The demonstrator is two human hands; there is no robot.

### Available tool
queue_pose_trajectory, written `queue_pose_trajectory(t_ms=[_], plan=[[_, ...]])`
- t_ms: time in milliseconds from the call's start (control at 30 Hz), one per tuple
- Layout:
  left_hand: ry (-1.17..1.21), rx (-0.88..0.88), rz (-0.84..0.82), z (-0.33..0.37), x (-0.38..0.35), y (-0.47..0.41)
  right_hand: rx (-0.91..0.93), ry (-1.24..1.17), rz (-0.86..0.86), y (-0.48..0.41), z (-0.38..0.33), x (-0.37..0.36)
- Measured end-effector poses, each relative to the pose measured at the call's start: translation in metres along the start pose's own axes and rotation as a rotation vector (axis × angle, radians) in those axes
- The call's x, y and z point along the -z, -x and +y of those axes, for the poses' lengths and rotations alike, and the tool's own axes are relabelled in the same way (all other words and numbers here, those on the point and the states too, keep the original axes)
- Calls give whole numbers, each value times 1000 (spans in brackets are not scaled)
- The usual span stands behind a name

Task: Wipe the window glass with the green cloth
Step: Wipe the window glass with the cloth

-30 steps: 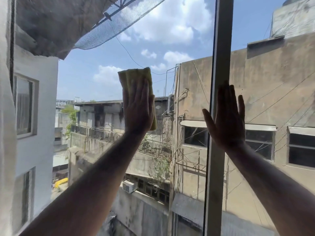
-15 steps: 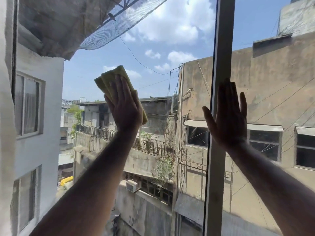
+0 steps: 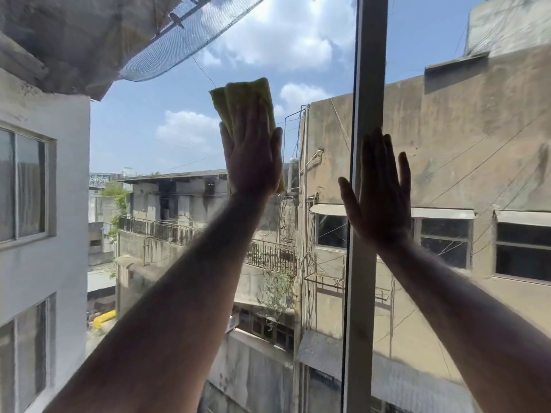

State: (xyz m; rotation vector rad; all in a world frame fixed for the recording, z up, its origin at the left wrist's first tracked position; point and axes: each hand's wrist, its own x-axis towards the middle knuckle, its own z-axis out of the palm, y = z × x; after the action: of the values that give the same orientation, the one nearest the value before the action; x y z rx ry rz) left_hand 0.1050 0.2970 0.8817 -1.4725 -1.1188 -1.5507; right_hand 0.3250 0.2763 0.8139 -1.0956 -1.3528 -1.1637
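Observation:
My left hand (image 3: 253,156) presses a folded green cloth (image 3: 243,99) flat against the window glass (image 3: 167,138), fingers pointing up. The cloth's top sticks out above my fingertips, and a strip shows by the wrist at the right. My right hand (image 3: 380,192) lies flat and spread, holding nothing, its palm over the vertical window frame (image 3: 365,263) and its fingers reaching onto the right pane (image 3: 465,144).
The grey vertical frame divides the left pane from the right one. Beyond the glass are a white building (image 3: 38,204) at left, a stained concrete building (image 3: 447,174) at right, netting (image 3: 179,40) overhead and rooftops below.
My left hand slid the cloth left half a second ago, then swung back to the right and upright. My right hand stayed on the frame.

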Motion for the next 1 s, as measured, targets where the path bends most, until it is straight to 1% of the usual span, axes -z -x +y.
queue_pose_trajectory(t_ms=[67,133,200,233,267,300,400,433,467,500,533,633,667,700,733,767,833,867,900,933,967,1000], plan=[[13,-239,-43,31,-12,22,6,-6,4,0,1,0],[-49,-467,-118,38,-17,64,19,4,30,1,1,1],[-63,-606,-166,15,-14,85,30,11,57,2,0,2],[-59,-644,-168,1,-11,83,30,5,63,2,-1,2],[-67,-638,-151,-12,-8,76,26,-4,63,2,-1,2],[-77,-580,-117,-20,-6,65,21,-13,60,1,-1,2],[-75,-257,5,-8,-7,37,19,-12,46,1,0,1],[-66,-187,24,3,-9,36,14,-6,41,2,0,2],[-50,-157,34,11,-13,37,12,-4,33,2,0,2],[-26,-173,35,15,-15,41,11,0,23,2,0,3],[-14,-242,8,16,-17,49,10,7,13,2,0,4],[-77,-625,-157,-9,-11,84,14,22,-9,1,-1,7],[-106,-695,-188,-28,-5,90,12,17,-18,1,-2,8],[-124,-697,-189,-49,2,90,6,12,-28,1,-3,9],[-134,-624,-162,-69,10,86,-2,13,-41,1,-4,10],[-140,-487,-122,-86,18,79,-6,15,-53,0,-5,10],[-126,-154,-41,-110,31,55,-8,14,-60,-1,-5,10],[-110,-27,-7,-111,34,43,-9,14,-56,-1,-6,10],[-89,62,25,-103,33,35,-8,15,-50,0,-5,10],[-75,109,46,-91,30,33,-5,12,-48,0,-5,10],[-66,104,48,-77,25,37,-2,7,-47,1,-5,11],[-55,35,30,-65,19,47,-2,5,-46,1,-6,11]])
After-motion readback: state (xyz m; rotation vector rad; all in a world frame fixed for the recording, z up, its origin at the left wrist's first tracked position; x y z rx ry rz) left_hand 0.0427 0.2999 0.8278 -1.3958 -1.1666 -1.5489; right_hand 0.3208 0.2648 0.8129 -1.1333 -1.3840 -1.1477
